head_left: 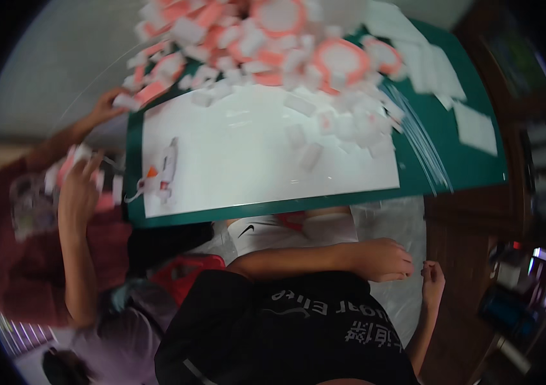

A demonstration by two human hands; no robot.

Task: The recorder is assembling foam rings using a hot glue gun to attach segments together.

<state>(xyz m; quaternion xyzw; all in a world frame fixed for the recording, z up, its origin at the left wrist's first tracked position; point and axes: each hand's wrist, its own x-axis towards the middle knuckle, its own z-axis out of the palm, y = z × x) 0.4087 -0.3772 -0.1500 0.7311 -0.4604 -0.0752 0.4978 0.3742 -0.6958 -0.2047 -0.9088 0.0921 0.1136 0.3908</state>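
Away from the table, both my hands are at the right side of my body. My left forearm crosses in front of my black shirt, and my left hand [388, 260] has its fingers curled in. Just right of it, apart by a small gap, my right hand [434, 280] is raised with fingertips bent together. Whatever either hand may hold is too small or hidden to make out. Nearest on the table is a white board [241, 154], where a white glue gun [169, 163] with an orange part lies at the left side.
Pink and white foam pieces [273, 51] are heaped at the table's far side. Thin clear sticks [420, 141] and white sheets [430, 70] lie right on the green tabletop [324, 200]. At left, a person in maroon [48, 250] handles foam pieces; a red stool [183, 274] stands nearby.
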